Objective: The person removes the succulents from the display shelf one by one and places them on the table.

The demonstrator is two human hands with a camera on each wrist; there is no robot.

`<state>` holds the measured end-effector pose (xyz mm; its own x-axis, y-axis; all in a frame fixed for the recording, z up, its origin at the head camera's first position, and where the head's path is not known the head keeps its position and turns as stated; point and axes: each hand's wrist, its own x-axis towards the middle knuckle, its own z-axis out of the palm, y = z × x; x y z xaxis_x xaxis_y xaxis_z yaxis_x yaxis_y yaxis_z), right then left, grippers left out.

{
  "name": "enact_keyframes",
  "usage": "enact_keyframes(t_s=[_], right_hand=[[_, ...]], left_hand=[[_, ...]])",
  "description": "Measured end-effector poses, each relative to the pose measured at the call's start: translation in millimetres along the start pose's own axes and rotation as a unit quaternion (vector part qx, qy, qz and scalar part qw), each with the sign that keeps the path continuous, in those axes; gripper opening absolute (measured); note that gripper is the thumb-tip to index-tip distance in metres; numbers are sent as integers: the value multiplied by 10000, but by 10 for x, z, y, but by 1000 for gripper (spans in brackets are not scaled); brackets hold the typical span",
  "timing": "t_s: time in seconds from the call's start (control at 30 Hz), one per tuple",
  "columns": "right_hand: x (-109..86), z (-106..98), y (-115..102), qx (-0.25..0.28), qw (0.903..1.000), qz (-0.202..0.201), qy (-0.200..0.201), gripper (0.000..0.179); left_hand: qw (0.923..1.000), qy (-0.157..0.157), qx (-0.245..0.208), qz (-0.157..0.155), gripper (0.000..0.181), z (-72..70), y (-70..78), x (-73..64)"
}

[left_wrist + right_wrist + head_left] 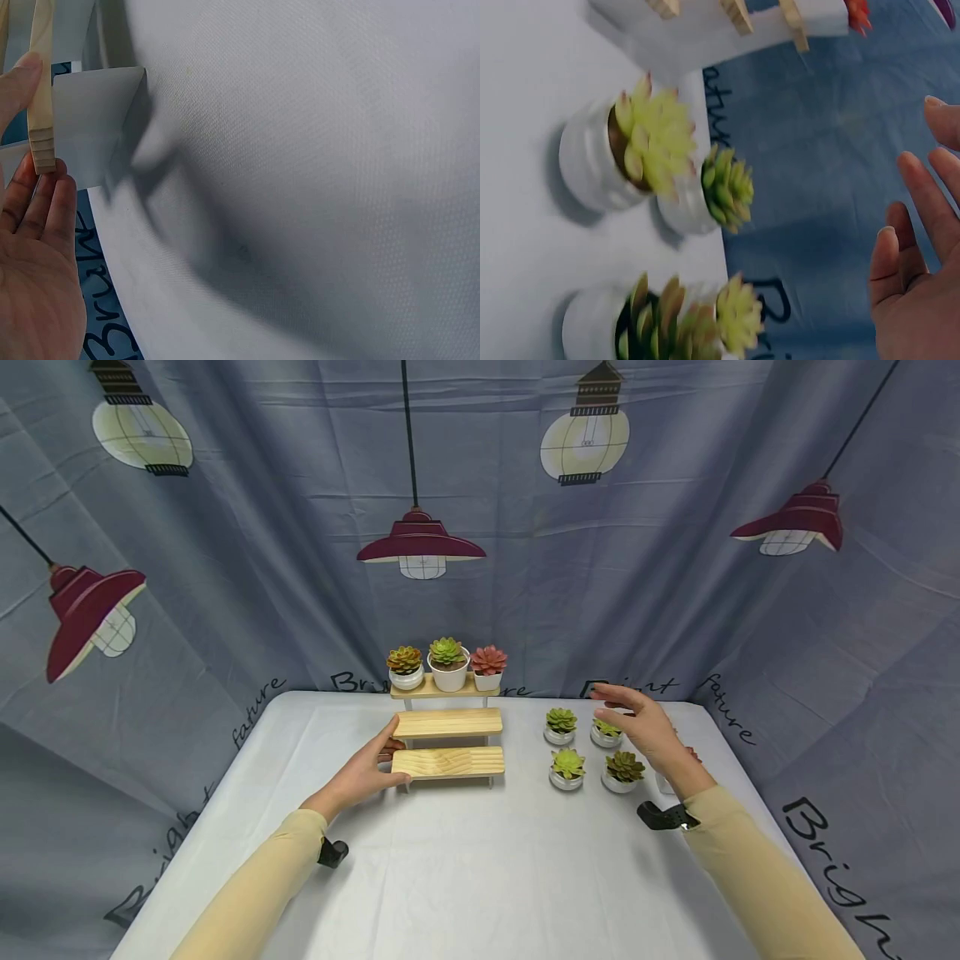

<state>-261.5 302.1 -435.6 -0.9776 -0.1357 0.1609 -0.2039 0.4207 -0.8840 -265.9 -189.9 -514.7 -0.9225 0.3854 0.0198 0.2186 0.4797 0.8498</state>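
Note:
A three-tier wooden stand [448, 762] with white supports is set toward the back of the table. My left hand [356, 777] grips the left end of its lower boards; in the left wrist view the thumb lies over the board [42, 90] and fingertips touch its end. An orange-green succulent [405, 660], a green succulent [447, 653] and a red succulent [489, 662] stand in white pots on the top tier. Over the potted succulents at the right, my right hand [648, 731] hovers with nothing held, its fingers [928, 196] loosely spread.
Several potted succulents are on the white table [510, 877], among them a light green one [567, 764] and a dark green one [624, 767]. My right forearm partly hides another white pot [663, 783]. A grey-blue printed curtain [300, 568] hangs behind and beside the table.

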Motion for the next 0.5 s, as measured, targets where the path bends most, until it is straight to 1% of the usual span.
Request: enact_keyframes(t_s=[0.17, 0.37, 0.5], right_hand=[[121, 148, -64, 133, 9994, -96, -291, 56], [233, 323, -149, 22, 9984, -133, -545, 54], [287, 414, -185, 4, 9977, -153, -667, 57]], left_hand=[[9998, 48, 133, -158, 114, -1, 15, -4], [9994, 48, 201, -268, 114, -5, 22, -4], [9993, 37, 194, -314, 114, -5, 30, -3]])
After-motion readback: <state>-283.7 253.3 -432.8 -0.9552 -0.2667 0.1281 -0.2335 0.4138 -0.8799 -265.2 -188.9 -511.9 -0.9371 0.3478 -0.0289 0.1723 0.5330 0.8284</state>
